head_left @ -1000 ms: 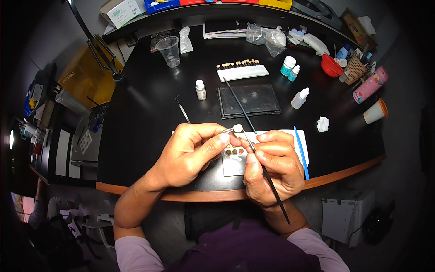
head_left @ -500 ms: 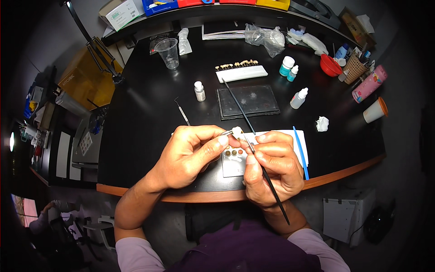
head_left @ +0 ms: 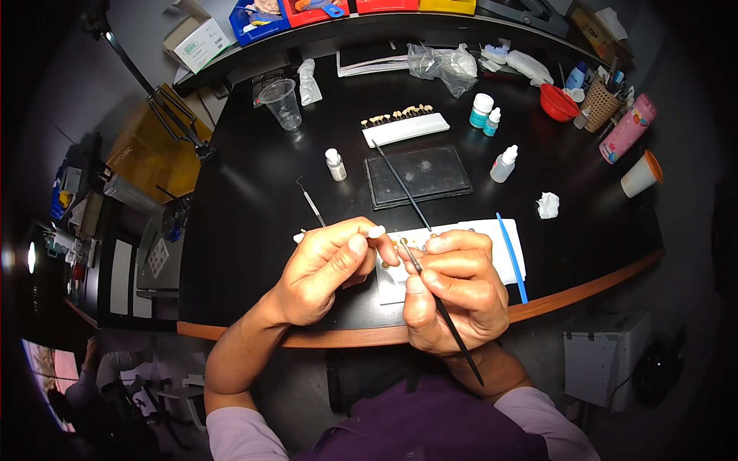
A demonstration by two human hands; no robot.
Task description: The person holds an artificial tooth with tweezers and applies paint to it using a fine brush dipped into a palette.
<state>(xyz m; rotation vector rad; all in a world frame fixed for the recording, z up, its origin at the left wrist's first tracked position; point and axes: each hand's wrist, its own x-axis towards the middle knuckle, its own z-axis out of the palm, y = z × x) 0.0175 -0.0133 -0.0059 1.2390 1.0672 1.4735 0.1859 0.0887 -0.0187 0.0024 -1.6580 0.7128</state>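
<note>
My left hand (head_left: 324, 265) is closed, pinching a small white tooth-shaped piece (head_left: 376, 231) between thumb and forefinger. A thin brush (head_left: 453, 332) with a dark handle is held in my right hand (head_left: 460, 296), its tip pointing up and left, a short gap from the white piece. Below and between both hands lies a pale palette (head_left: 392, 290) with several small coloured dabs, partly hidden by my fingers. A second brush (head_left: 402, 187) rests with its upper end on the white shade-guide holder (head_left: 407, 129), across a black flat case (head_left: 419, 177).
Small bottles (head_left: 335, 165) (head_left: 503, 164) stand on the black table. A metal probe (head_left: 311, 203) lies left, a blue stick (head_left: 512, 257) right, by crumpled tissue (head_left: 547, 205). Farther back are a clear plastic cup (head_left: 282, 106), red bowl (head_left: 559, 103) and pink bottle (head_left: 628, 129).
My left hand has turned and drawn the white piece left, away from the brush. The right hand with the brush has shifted slightly left. The view has tilted a little.
</note>
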